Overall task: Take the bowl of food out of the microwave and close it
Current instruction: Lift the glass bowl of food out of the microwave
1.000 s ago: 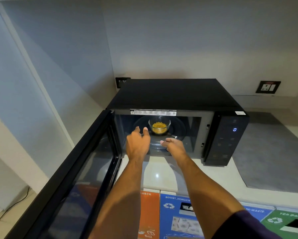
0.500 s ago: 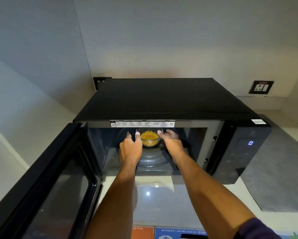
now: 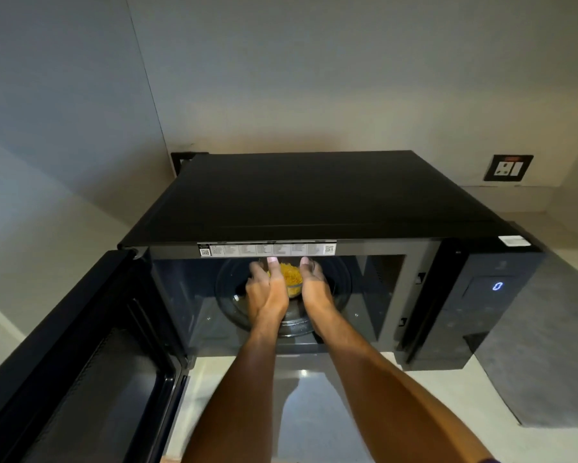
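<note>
Both our hands cup the bowl from either side, left hand and right hand wrapped round its clear glass wall. It brims with yellow food and sits on the glass turntable inside the black microwave, whose door hangs wide open at left.

There is one microwave, big and black. It has one door, and the door is swung open. Inside sits one round glass plate. On the plate is one small bowl with yellow food in it. There are two hands, a left hand and a right hand, one on each side of the bowl. One blue number glows on the front. On the wall is one plug socket. One grey mat lies beside the microwave.
</note>
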